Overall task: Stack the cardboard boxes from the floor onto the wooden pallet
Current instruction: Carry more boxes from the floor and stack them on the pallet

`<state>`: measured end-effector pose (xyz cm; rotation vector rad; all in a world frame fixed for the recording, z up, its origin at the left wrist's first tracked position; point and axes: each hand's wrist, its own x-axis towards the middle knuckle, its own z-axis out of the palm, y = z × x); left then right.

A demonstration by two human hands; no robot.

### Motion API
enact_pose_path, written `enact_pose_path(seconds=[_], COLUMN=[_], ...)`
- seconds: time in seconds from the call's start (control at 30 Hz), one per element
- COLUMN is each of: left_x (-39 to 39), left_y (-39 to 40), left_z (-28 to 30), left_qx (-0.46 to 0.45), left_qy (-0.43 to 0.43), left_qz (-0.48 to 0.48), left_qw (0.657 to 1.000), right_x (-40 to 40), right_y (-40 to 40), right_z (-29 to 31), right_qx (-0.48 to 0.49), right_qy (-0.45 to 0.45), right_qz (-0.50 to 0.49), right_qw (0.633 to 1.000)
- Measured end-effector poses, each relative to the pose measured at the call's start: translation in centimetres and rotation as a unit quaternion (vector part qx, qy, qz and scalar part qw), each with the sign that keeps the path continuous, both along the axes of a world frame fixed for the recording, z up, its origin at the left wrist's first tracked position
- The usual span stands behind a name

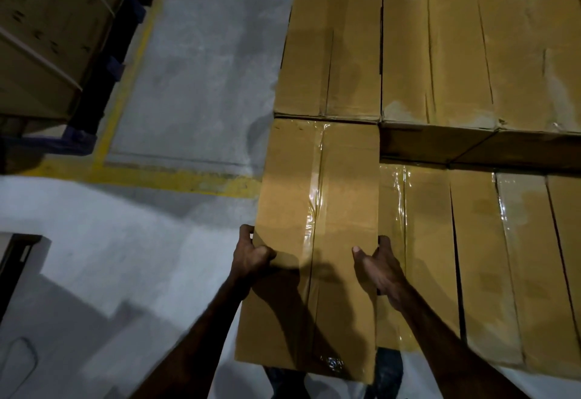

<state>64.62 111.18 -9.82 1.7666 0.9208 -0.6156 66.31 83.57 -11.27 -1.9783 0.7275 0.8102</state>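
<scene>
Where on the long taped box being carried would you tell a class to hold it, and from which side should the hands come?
Hold the taped box by its two long side edges, one hand from each side, near the end closest to the body. It is long and narrow, so opposite hands span its width. Here the left hand curls over the left edge and the right hand presses the right edge.

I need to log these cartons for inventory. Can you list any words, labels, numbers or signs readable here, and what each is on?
No text can be read.
Box in the hands: plain cardboard and clear tape, no print visible.
Stacked boxes to the right: tops show no print.
Boxes at upper left: small dark marks on the side, too blurred to read.
Floor: yellow painted lines only, no lettering.
</scene>
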Motion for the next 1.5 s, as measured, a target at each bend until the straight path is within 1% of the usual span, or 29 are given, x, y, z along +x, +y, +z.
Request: enact_pose_path(seconds=[0.33, 0.47, 0.57, 0.67, 0.73, 0.8, 0.83, 0.9, 0.97, 1.07, 1.13, 1.17, 1.23, 1.27, 1.37, 1.43, 1.5], left_x=[-0.2, -1.1, -3.7, -8.3, -11.3, -13.9, -14.9, -16.8, -17.9, -19.5, -20.2, -20.2, -20.3, -20.4, -20.8, -20.8, -20.5], left_y=[0.1, 0.3, 0.6, 0.7, 0.4, 0.2, -0.2, -0.5, -0.9, -0.9, -1.0, -1.2, -1.8, -2.1, -2.9, -3.1, -3.0], left_z=[-0.7, -0.8, -1.4, -3.4, -3.8, -3.6, -3.0, -2.5, -2.2, -3.2, -4.0, -4.2, -4.4, -5.0, -7.3, -7.4, -6.7], left_qx=[-0.016, -0.021, -0.03, -0.037, -0.035, -0.04, -0.055, -0.082, -0.094, -0.153, -0.197, -0.223, -0.253, -0.269, -0.296, -0.309, -0.329], left_qy=[-0.025, -0.034, -0.032, 0.011, 0.015, 0.022, 0.03, 0.042, 0.043, 0.043, 0.05, 0.052, 0.058, 0.062, 0.071, 0.064, 0.041], left_qz=[-0.011, -0.005, 0.01, 0.065, 0.107, 0.127, 0.154, 0.223, 0.281, 0.362, 0.414, 0.438, 0.466, 0.471, 0.5, 0.522, 0.556], left_qw=[1.0, 0.999, 0.999, 0.997, 0.994, 0.991, 0.986, 0.97, 0.954, 0.919, 0.888, 0.869, 0.846, 0.838, 0.811, 0.792, 0.762], right_x=[-0.2, -1.1, -2.9, -5.6, -7.6, -9.6, -10.7, -12.7, -14.1, -15.3, -15.8, -15.9, -15.9, -15.7, -14.7, -14.1, -13.7], right_y=[0.3, 0.0, -0.4, -0.4, -0.4, -0.6, -0.9, -1.0, -0.6, 0.2, 1.1, 1.5, 2.5, 3.1, 5.9, 8.0, 10.2], right_z=[-1.2, -0.9, -0.6, 0.0, 0.1, -0.1, -0.4, -0.6, -0.3, 0.5, 1.5, 2.0, 2.9, 3.3, 4.0, 4.2, 4.1], right_qx=[-0.027, 0.001, 0.015, 0.011, 0.011, 0.015, 0.018, 0.026, 0.013, -0.085, -0.151, -0.186, -0.241, -0.246, -0.207, -0.18, -0.168], right_qy=[-0.013, -0.021, -0.019, 0.006, 0.012, 0.017, 0.024, 0.036, 0.02, -0.035, -0.053, -0.07, -0.119, -0.145, -0.2, -0.212, -0.212], right_qz=[-0.01, -0.029, -0.038, -0.031, -0.027, -0.021, -0.022, -0.016, 0.009, 0.088, 0.149, 0.196, 0.313, 0.365, 0.5, 0.58, 0.639], right_qw=[0.999, 0.999, 0.999, 0.999, 1.0, 1.0, 0.999, 0.999, 1.0, 0.992, 0.976, 0.96, 0.911, 0.886, 0.817, 0.766, 0.72])
